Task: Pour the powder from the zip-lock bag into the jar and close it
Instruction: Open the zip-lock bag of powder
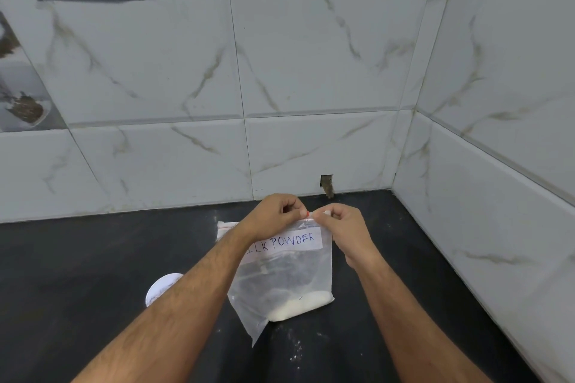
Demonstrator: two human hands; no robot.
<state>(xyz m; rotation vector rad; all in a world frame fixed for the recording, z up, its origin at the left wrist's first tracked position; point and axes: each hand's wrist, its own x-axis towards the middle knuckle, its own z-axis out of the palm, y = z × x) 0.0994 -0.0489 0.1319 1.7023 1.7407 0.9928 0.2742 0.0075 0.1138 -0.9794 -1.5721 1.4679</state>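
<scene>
Black counter [93, 258] | zip-lock bag [289, 283] upright, seal topmost | left hand [273, 214], right hand [345, 227] fingertips pinching seal

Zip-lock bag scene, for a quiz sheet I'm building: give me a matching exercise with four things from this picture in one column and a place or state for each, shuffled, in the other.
Things:
1. zip-lock bag
2. powder
3. white lid
4. label

Places or states:
A. heaped in the bag's lower corner
B. flat on the dark counter, partly behind the left forearm
C. held upright, top edge pinched by the left hand and right hand
D. stuck across the bag's upper part, handwritten

Pairs: 1-C, 2-A, 3-B, 4-D
</scene>
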